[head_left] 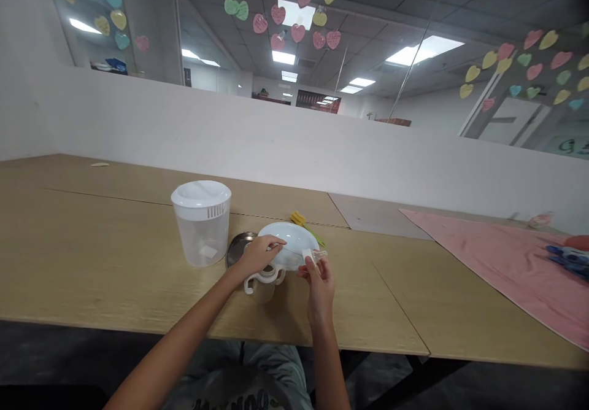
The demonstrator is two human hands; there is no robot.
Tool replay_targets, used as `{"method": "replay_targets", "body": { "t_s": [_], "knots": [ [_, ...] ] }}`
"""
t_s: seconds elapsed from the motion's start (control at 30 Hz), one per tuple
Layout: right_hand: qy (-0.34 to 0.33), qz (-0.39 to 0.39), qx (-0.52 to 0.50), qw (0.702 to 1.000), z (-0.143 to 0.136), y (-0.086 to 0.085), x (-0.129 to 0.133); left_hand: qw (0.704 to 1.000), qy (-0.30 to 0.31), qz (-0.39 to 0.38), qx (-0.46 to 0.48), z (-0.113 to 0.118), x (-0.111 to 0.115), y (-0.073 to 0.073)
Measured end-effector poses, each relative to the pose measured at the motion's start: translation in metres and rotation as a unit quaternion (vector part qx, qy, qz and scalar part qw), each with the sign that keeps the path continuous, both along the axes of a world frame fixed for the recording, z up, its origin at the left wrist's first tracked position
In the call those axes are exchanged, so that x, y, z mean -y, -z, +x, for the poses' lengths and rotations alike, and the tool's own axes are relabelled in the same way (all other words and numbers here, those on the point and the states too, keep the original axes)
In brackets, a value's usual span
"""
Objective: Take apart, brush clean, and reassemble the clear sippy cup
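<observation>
My right hand (pixel 318 278) is closed on a small clear-and-white piece (pixel 313 255) over the right edge of a white oval bowl (pixel 288 233). Over the bowl's left side reaches my left hand (pixel 261 254), its fingers pinched together; anything between them is too small to make out. Below that hand stands a translucent cup with white handles (pixel 264 284). A round metal dish (pixel 237 249) lies left of my left hand, partly hidden by it.
A lidded translucent bucket (pixel 202 226) stands to the left. Behind the bowl lies a yellow-headed brush (pixel 298 218) with a green handle. A pink cloth (pixel 497 263) covers the table's right side, with blue items (pixel 570 259) on it.
</observation>
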State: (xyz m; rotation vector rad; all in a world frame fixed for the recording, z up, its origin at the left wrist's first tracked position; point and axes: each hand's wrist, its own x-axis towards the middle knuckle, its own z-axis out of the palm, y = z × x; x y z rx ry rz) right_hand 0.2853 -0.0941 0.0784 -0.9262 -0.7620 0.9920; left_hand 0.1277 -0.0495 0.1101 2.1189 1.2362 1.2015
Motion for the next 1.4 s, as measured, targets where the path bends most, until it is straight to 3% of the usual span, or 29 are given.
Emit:
{"method": "replay_targets", "body": {
  "t_s": [0.17, 0.27, 0.37, 0.43, 0.57, 0.83, 1.07, 1.27, 1.4],
  "knots": [
    [-0.027, 0.016, 0.029, 0.999, -0.009, -0.004, 0.004, 0.998, -0.023, 0.033, 0.053, -0.007, 0.023, -0.014],
    [-0.07, 0.051, 0.039, 0.995, -0.016, -0.009, 0.012, 0.995, 0.035, 0.085, 0.034, -0.005, 0.05, -0.023],
    [-0.116, 0.091, 0.068, 0.987, -0.023, -0.015, 0.024, 0.989, 0.088, 0.113, -0.044, 0.0, 0.073, -0.021],
    [-0.133, 0.11, 0.086, 0.981, -0.027, -0.02, 0.032, 0.987, 0.071, 0.135, -0.059, 0.004, 0.08, -0.015],
    [-0.139, 0.124, 0.086, 0.979, -0.03, -0.028, 0.041, 0.98, 0.022, 0.197, -0.025, 0.007, 0.082, -0.004],
    [-0.105, 0.091, -0.019, 0.99, -0.027, -0.025, 0.038, 0.974, 0.05, 0.219, -0.02, 0.008, 0.092, -0.009],
    [-0.1, 0.046, -0.097, 0.989, -0.03, -0.025, 0.028, 0.973, 0.063, 0.218, 0.041, 0.012, 0.081, -0.004],
    [-0.123, -0.002, -0.149, 0.981, -0.034, -0.038, 0.021, 0.978, 0.049, 0.122, 0.159, 0.019, 0.064, 0.004],
    [-0.086, -0.034, -0.195, 0.976, -0.034, -0.041, 0.013, 0.959, 0.055, 0.014, 0.278, 0.024, 0.055, 0.003]
  ]
}}
